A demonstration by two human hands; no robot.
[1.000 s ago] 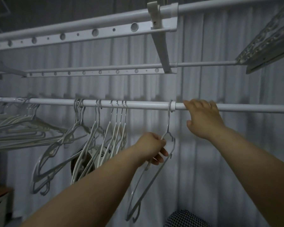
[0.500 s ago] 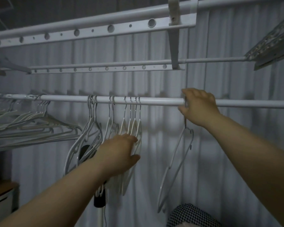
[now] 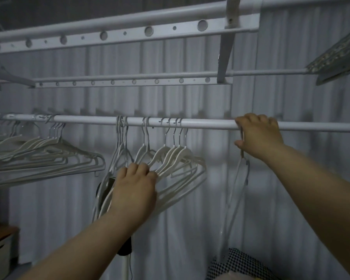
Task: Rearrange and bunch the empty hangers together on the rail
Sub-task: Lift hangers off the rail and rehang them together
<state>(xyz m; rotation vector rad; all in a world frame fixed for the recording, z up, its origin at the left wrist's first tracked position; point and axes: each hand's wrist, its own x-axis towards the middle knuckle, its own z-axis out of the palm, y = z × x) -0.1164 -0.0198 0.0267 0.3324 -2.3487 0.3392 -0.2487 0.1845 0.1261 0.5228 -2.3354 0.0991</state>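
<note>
The left grip (image 3: 134, 188) is curling its fingers over the arms of the middle hangers (image 3: 182, 156), which are hanging around the middle of the rail (image 3: 206, 124). The right grip (image 3: 259, 136) is draping its fingers over the rail further toward the right end, with the thumb pinching the neck of a single hanger (image 3: 247, 172) (thin, seen edge-on) that is dangling below it. A larger bunch (image 3: 69, 158) is hanging near the left end.
</note>
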